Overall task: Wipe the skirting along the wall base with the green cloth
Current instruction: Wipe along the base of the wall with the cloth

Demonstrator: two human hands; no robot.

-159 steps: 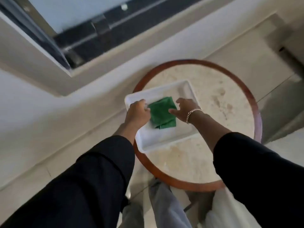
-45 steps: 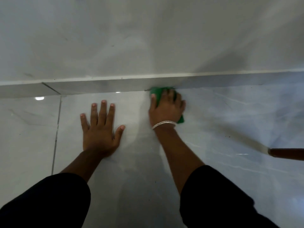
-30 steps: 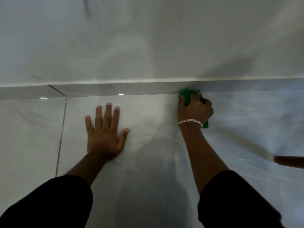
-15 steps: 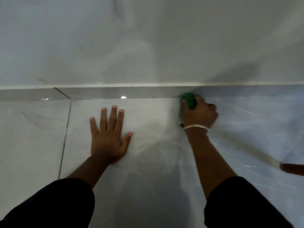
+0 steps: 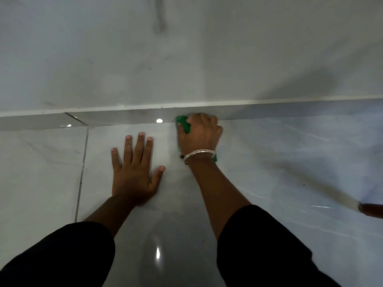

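Since half a second ago, your right hand (image 5: 200,134) is sliding left, gripping the green cloth (image 5: 183,124) against the skirting (image 5: 124,119), while your left hand (image 5: 134,172) is lying open, flat on the floor (image 5: 290,162).

Floor tiles (image 5: 269,162) glossy, smooth (light glints); skirting (image 5: 124,119) glossy too; green cloth (image 5: 183,124) soft fabric; bracelet (image 5: 200,153) shiny metal.

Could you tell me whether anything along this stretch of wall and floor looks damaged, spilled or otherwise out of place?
Nothing is spilled or broken. The wall carries faint dark scuffs and one vertical smear above the skirting. The right hand presses the green cloth there; the left hand lies flat on the floor.
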